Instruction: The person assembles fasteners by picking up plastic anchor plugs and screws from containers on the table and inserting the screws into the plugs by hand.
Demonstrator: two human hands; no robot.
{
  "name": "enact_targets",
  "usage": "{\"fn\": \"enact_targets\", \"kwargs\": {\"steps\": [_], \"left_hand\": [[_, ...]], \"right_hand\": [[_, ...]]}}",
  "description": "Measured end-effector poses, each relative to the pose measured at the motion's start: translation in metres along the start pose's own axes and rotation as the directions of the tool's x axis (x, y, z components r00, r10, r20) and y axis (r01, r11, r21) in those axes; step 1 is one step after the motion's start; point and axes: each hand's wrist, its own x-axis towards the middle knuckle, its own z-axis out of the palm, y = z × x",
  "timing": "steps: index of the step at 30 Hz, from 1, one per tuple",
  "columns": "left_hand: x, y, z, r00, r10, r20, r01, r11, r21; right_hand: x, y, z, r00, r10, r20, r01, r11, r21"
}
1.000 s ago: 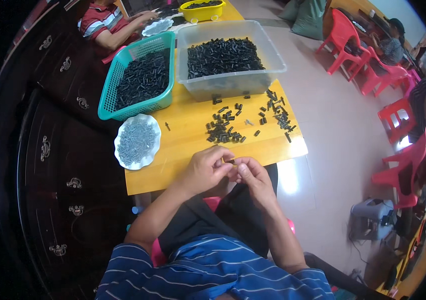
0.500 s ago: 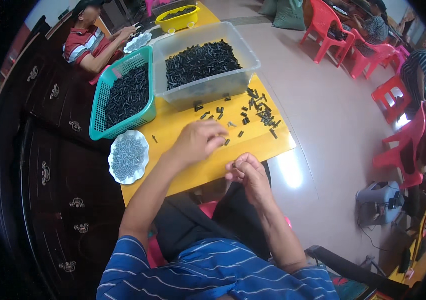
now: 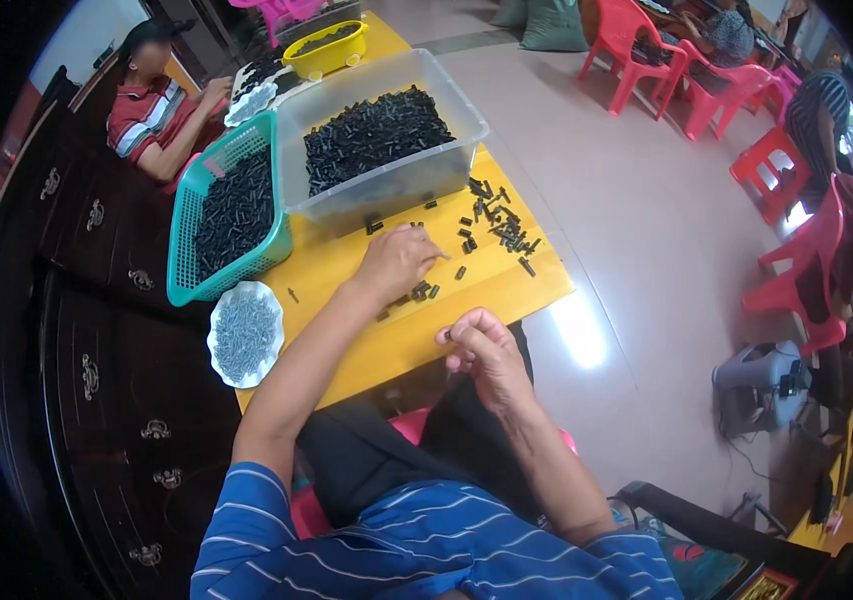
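Observation:
My left hand (image 3: 397,262) reaches out over the yellow table (image 3: 367,340) and rests on a small heap of black plastic parts (image 3: 422,292), fingers curled down on them. My right hand (image 3: 479,338) hangs at the table's near edge, fingers pinched on a small black part. More loose black parts (image 3: 502,225) lie scattered toward the far right corner. Whether the left hand grips any piece is hidden by its fingers.
A clear bin (image 3: 372,150) and a teal basket (image 3: 232,215) hold black parts at the table's far side. A white dish of small grey screws (image 3: 245,332) sits at the left. Another person in a red striped shirt (image 3: 152,115) works beyond. Red chairs (image 3: 797,270) stand at the right.
My hands were together at the near edge. The left hand has since reached forward onto the parts pile; the right stays near the edge.

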Motion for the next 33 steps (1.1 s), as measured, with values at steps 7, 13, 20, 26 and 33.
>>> {"fn": "enact_targets", "kwargs": {"steps": [7, 13, 20, 26, 33], "left_hand": [[0.025, -0.002, 0.003, 0.973, 0.225, 0.060, -0.227, 0.974, 0.025], [0.018, -0.011, -0.001, 0.966, 0.209, 0.155, -0.232, 0.962, 0.147], [0.006, 0.011, -0.036, 0.993, 0.114, -0.016, -0.113, 0.993, 0.045], [-0.064, 0.089, -0.081, 0.953, -0.288, -0.090, 0.137, 0.680, -0.720], [-0.119, 0.125, -0.078, 0.947, -0.212, -0.241, -0.049, 0.645, -0.762]], "right_hand": [[-0.001, 0.003, -0.009, 1.000, -0.002, 0.004, 0.002, 0.999, -0.042], [0.011, 0.021, -0.008, 0.989, 0.037, 0.147, -0.027, 0.997, -0.070], [0.005, 0.020, -0.004, 0.994, -0.007, 0.105, 0.017, 0.995, -0.099], [-0.011, 0.033, 0.002, 0.990, -0.015, 0.143, 0.026, 0.997, -0.075], [-0.044, 0.038, 0.032, 0.958, 0.006, 0.287, -0.023, 0.998, 0.056]]}}
